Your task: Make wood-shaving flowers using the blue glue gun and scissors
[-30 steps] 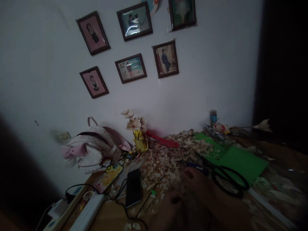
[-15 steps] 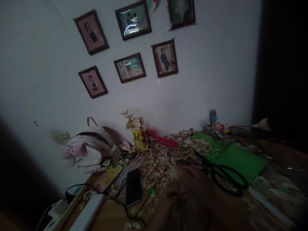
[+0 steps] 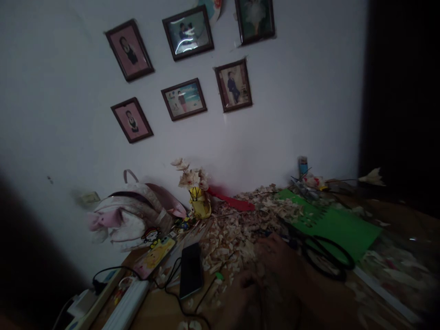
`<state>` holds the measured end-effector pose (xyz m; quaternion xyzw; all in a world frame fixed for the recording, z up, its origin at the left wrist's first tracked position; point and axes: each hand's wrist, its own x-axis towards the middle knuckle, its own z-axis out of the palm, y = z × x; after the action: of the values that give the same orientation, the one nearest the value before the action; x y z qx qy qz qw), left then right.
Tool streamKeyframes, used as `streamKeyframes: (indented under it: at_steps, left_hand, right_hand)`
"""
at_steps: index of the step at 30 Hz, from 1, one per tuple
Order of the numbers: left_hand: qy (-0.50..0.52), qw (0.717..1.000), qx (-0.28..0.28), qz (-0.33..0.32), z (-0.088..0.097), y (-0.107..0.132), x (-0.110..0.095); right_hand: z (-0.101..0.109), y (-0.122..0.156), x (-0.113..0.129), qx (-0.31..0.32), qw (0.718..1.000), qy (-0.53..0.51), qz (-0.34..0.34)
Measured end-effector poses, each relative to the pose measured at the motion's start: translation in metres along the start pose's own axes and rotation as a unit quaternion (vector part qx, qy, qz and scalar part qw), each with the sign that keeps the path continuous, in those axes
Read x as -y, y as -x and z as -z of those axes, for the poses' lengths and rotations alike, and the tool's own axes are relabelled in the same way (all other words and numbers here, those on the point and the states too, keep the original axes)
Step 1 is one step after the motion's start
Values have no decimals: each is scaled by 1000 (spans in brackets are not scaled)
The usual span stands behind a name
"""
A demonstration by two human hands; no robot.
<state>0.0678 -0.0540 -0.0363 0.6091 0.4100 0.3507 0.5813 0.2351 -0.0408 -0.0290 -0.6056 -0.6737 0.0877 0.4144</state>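
The picture is dark. My two hands are low in the middle, on a wooden table point(image 3: 161, 311). My left hand point(image 3: 244, 293) lies near the front edge of a pile of pale dry scraps point(image 3: 237, 231), its fingers bent but too dim to read. My right hand point(image 3: 277, 254) rests on the pile's right side, beside a small blue-handled item point(image 3: 273, 235) and close to black scissors point(image 3: 325, 259). What either hand holds, if anything, is lost in shadow.
A green sheet point(image 3: 338, 227) lies right of the scissors. A black phone point(image 3: 191, 270) with a cable, a cartoon pencil case point(image 3: 154, 256), a white power strip point(image 3: 125, 305), a backpack point(image 3: 132, 215), a yellow cup of flowers point(image 3: 200, 204) and a blue can point(image 3: 303, 166) stand around. Framed photos point(image 3: 184, 98) hang on the wall.
My right hand has crept slightly up and left onto the scrap pile. My left hand has shifted a little. The view has dipped slightly.
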Motion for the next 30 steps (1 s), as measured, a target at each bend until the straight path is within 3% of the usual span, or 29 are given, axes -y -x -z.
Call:
streamKeyframes:
  at_steps: [6,13,30]
  left_hand:
    - [33,999,-1,6,-1,0,3]
    - [2,1000,-1,15,-3,2,-7]
    - [-24,1000,-4,7,-5,0,-4]
  right_hand:
    - [11,1,12,14,999,-22,-37]
    - [5,-3,4,25,999,10,-31]
    - [12,-3,8,59,997,-15,-52]
